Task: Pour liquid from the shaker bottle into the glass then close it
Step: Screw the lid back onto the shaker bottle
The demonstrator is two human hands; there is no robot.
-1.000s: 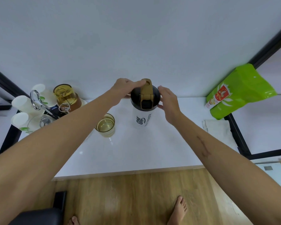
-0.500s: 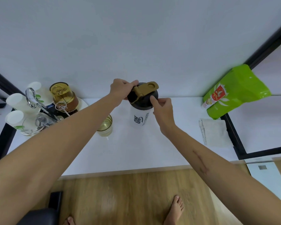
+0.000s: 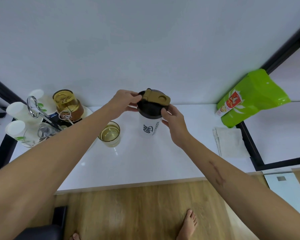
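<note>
So the tan flip cap on the shaker bottle is sitting popped up and swung over the right side of the black lid, whereas a second ago it was lying flat across the top, and half a second ago it was only partway up. Reads like the person is working the cap on its hinge, and since the glass is already holding pale yellowish liquid, the pour is probably done and this is the closing bit, with the cap not snapped down yet. The left hand is pinching at the hinge end of the cap, fingers together on it, while the right hand is cupping the lid rim and upper body of the bottle, fingers wrapped on it to steady things. The bottle is standing upright near the middle of the white tabletop, toward its back edge, and the glass is just beside it on the left, not touching. Material-wise the bottle body is white smooth plastic with a dark logo, the lid matte black and round, the cap a dull tan with a round dimple in it. The glass is short, clear and thick-walled, and the tabletop is glossy enough to be throwing little highlights.
</note>
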